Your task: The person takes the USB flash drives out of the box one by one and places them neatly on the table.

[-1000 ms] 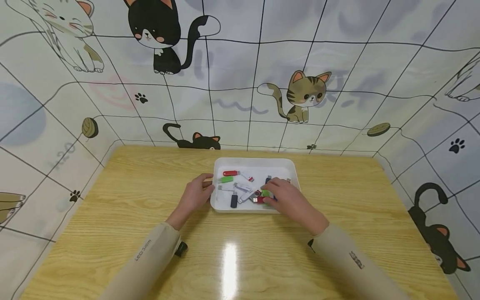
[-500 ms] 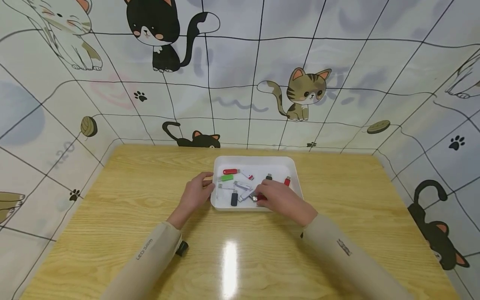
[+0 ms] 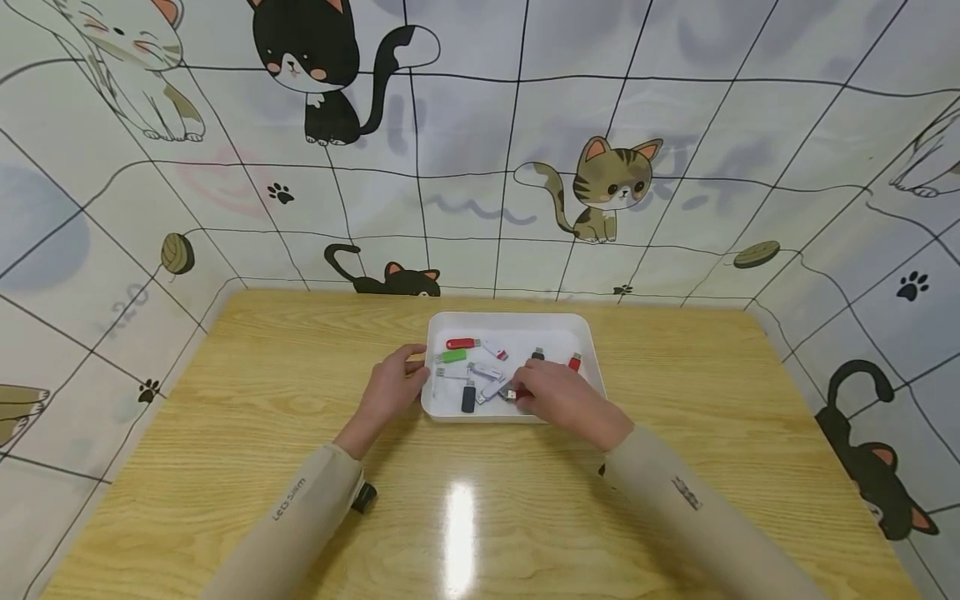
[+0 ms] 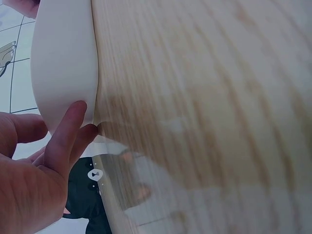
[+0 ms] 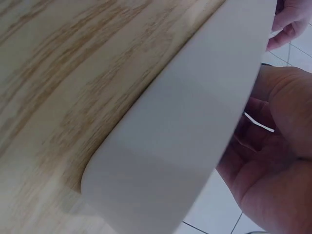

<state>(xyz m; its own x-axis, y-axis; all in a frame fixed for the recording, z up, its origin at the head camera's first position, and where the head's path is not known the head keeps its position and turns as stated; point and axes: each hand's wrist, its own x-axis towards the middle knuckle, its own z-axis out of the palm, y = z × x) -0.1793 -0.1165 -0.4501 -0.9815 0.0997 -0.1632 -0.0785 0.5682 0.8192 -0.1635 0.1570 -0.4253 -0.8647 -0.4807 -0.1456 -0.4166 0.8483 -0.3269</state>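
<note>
A white tray point(image 3: 510, 323) on the table holds several USB sticks. At its left end my left hand point(image 3: 392, 383) touches the outer wall; in the left wrist view a fingertip point(image 4: 77, 108) presses that wall. My right hand point(image 3: 562, 396) reaches over the front rim, fingers curled down, and pinches a red USB stick whose metal plug point(image 3: 511, 395) sticks out. Its body is mostly covered. In the right wrist view the curled fingers point(image 5: 251, 131) sit behind the tray wall, beside a thin white edge. A white stick point(image 3: 492, 390) lies left of these fingertips.
Elsewhere in the tray lie a red stick point(image 3: 461, 343), a green stick point(image 3: 452, 357), a black stick point(image 3: 468, 397) and another red stick point(image 3: 574, 362). The wooden table point(image 3: 315, 350) meets a cat-patterned wall covering point(image 3: 480, 208) at the back and sides.
My right hand has moved left and down over the sticks, covering green and blue ones and uncovering a red one at the right. It barely moves since half a second ago. The left hand stays.
</note>
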